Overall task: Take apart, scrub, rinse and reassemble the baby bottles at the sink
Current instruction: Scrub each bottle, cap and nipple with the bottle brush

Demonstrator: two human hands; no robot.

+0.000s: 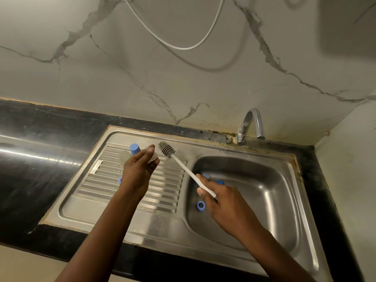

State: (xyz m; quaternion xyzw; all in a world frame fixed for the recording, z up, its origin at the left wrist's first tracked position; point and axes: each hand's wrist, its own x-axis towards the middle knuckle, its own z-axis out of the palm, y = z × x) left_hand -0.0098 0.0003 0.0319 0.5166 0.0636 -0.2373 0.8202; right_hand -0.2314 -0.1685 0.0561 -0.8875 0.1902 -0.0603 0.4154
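My left hand (139,169) hovers over the ribbed drainboard (114,180) and pinches a small clear teat (154,157) between its fingertips. My right hand (219,198) grips the white handle of a bottle brush (167,149), whose grey bristle head points up-left, close beside the teat. A blue cap (134,149) stands on the drainboard behind my left hand, next to a clear bottle part (125,155). A blue ring (200,205) lies in the sink basin (260,192). Further blue pieces (220,182) peek out behind my right hand, and one (120,180) under my left wrist.
A chrome tap (250,125) stands at the back rim of the steel sink, closed, with no water running. Black countertop (40,151) stretches to the left. A marble-look wall rises behind, with a white hose (183,46) hanging across it.
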